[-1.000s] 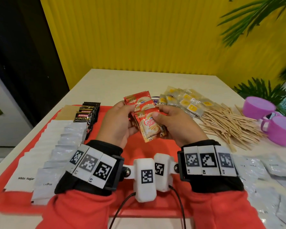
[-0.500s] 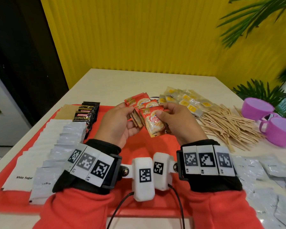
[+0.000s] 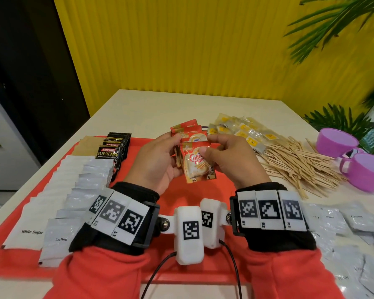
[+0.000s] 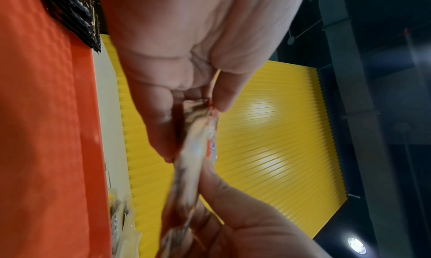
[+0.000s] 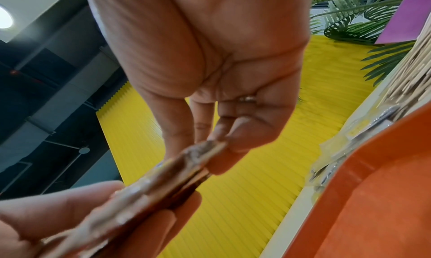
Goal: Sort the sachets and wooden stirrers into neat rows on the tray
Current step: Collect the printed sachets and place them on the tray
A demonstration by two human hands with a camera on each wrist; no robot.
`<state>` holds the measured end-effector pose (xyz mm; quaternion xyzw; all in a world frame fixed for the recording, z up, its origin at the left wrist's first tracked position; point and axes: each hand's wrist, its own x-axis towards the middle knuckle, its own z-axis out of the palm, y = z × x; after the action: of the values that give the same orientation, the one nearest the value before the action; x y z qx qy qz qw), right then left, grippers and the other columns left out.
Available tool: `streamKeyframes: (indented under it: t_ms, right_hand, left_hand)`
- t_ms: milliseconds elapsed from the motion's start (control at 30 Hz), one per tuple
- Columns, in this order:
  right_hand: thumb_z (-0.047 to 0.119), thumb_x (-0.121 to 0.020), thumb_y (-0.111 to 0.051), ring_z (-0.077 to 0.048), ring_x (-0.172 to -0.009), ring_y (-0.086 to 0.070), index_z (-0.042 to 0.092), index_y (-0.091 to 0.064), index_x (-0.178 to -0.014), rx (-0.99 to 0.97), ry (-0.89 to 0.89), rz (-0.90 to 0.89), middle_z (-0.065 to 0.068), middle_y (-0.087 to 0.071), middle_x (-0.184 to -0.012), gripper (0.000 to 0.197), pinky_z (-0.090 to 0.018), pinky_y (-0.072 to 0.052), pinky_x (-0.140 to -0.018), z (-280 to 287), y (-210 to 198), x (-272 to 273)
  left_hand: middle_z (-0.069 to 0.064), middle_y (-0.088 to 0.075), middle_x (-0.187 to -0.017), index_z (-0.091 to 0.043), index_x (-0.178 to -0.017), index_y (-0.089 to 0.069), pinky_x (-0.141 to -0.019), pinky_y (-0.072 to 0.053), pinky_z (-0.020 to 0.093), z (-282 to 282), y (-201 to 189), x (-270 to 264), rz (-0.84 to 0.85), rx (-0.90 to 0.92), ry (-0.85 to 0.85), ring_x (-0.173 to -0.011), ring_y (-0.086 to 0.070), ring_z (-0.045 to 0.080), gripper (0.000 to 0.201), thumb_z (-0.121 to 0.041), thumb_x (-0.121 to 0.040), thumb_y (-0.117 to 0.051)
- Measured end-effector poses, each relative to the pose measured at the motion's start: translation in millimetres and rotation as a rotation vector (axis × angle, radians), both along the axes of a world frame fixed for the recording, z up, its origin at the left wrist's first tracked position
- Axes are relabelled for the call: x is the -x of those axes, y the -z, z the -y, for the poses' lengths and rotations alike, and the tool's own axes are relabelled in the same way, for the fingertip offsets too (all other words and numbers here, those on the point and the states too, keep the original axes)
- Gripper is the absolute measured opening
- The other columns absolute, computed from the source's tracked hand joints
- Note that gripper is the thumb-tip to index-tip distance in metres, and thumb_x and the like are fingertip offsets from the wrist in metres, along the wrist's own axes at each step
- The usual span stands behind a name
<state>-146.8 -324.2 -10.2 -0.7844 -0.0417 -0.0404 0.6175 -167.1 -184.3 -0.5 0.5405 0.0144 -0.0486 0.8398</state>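
Both hands hold a fanned bundle of red creamer sachets above the red tray. My left hand grips the bundle from the left, and the wrist view shows its thumb and fingers pinching the sachets edge-on. My right hand pinches the front sachet with the thumb on its face; the stack shows between its fingertips. On the tray's left lie rows of white sugar sachets, grey coffee sachets and black coffee sachets. Wooden stirrers lie piled on the table to the right.
Clear yellow-labelled sachets lie behind the stirrers. Two purple cups stand at the right edge. Loose grey sachets are scattered on the table at the near right. A brown sachet pile sits at the tray's far left corner.
The bundle has been drawn closer together and sits a little more upright in both hands. The right thumb has slid up the front sachet. The tray's rows are unchanged.
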Motion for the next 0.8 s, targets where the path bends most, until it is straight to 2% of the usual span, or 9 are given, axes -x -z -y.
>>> streamKeyframes:
  t_ms: [100, 167, 267, 333, 400, 500, 567, 667, 800]
  right_hand:
    - [0.013, -0.077, -0.074, -0.012, -0.062, -0.057, 0.024, -0.065, -0.100, 0.032, -0.015, -0.001, 0.008, -0.053, -0.062, 0.027, -0.032, -0.052, -0.070, 1, -1, 2]
    - [0.016, -0.076, -0.075, -0.012, -0.061, -0.056, 0.025, -0.064, -0.094, 0.050, -0.020, -0.007, 0.007, -0.052, -0.063, 0.022, -0.030, -0.049, -0.066, 1, -2, 2]
    - [0.020, -0.076, -0.075, -0.020, -0.074, -0.064, 0.028, -0.062, -0.083, 0.068, -0.005, -0.044, 0.001, -0.060, -0.074, 0.017, -0.035, -0.053, -0.074, 0, -1, 0]
    - [0.021, -0.079, -0.072, -0.024, -0.086, -0.068, 0.020, -0.067, -0.097, 0.060, -0.008, -0.078, -0.007, -0.068, -0.092, 0.019, -0.042, -0.056, -0.081, -4, -2, 1]
    - [0.021, -0.084, -0.066, -0.025, -0.091, -0.068, 0.009, -0.064, -0.113, 0.058, -0.018, -0.081, -0.011, -0.069, -0.103, 0.031, -0.043, -0.055, -0.084, -7, -2, 2]
    - [0.018, -0.089, -0.061, -0.021, -0.096, -0.065, 0.008, -0.059, -0.120, 0.069, -0.022, -0.055, -0.008, -0.066, -0.110, 0.033, -0.039, -0.053, -0.088, -10, -5, 4]
    - [0.020, -0.090, -0.058, -0.022, -0.099, -0.064, 0.009, -0.057, -0.123, 0.095, -0.017, -0.054, -0.007, -0.065, -0.113, 0.034, -0.041, -0.052, -0.090, -12, -4, 2]
    - [0.025, -0.093, -0.053, -0.024, -0.100, -0.064, 0.008, -0.057, -0.123, 0.135, -0.030, -0.093, -0.009, -0.066, -0.112, 0.034, -0.046, -0.052, -0.091, -15, -5, 1]
    - [0.024, -0.096, -0.047, -0.026, -0.093, -0.066, 0.015, -0.061, -0.110, 0.144, -0.043, -0.133, -0.006, -0.067, -0.100, 0.022, -0.046, -0.054, -0.085, -16, -7, -1]
  left_hand:
    - [0.011, -0.067, -0.095, -0.011, -0.102, -0.060, -0.070, -0.057, 0.036, 1, 2, -1, 0.003, 0.017, 0.015, -0.077, -0.065, 0.019, 0.023, -0.013, -0.099, -0.038]
    - [0.010, -0.067, -0.093, -0.012, -0.099, -0.060, -0.064, -0.058, 0.031, 1, 2, -1, 0.004, 0.026, 0.023, -0.072, -0.067, 0.016, 0.023, -0.012, -0.099, -0.038]
    - [0.010, -0.067, -0.092, -0.012, -0.100, -0.060, -0.061, -0.058, 0.031, 2, 3, -1, -0.005, 0.042, 0.011, -0.070, -0.067, 0.015, 0.023, -0.010, -0.100, -0.037]
    - [0.011, -0.067, -0.092, -0.012, -0.098, -0.059, -0.067, -0.057, 0.035, 2, 2, -1, -0.010, 0.048, 0.000, -0.074, -0.066, 0.018, 0.024, -0.006, -0.099, -0.036]
    - [0.010, -0.066, -0.090, -0.013, -0.093, -0.059, -0.073, -0.054, 0.037, 3, 0, -1, -0.018, 0.047, -0.011, -0.076, -0.064, 0.019, 0.026, -0.004, -0.098, -0.036]
    - [0.010, -0.065, -0.090, -0.014, -0.093, -0.059, -0.074, -0.053, 0.038, 4, -1, -1, -0.031, 0.047, -0.019, -0.076, -0.062, 0.019, 0.026, -0.003, -0.098, -0.035]
    - [0.010, -0.064, -0.091, -0.014, -0.095, -0.059, -0.075, -0.053, 0.040, 3, 0, -1, -0.041, 0.055, -0.023, -0.076, -0.062, 0.020, 0.026, -0.004, -0.098, -0.036]
    - [0.011, -0.065, -0.092, -0.013, -0.097, -0.059, -0.078, -0.052, 0.042, 2, 0, -1, -0.054, 0.071, 0.003, -0.078, -0.062, 0.021, 0.026, -0.005, -0.098, -0.035]
    - [0.010, -0.065, -0.096, -0.012, -0.102, -0.059, -0.074, -0.055, 0.040, 3, 1, -2, -0.046, 0.087, 0.053, -0.079, -0.064, 0.020, 0.026, -0.011, -0.100, -0.034]
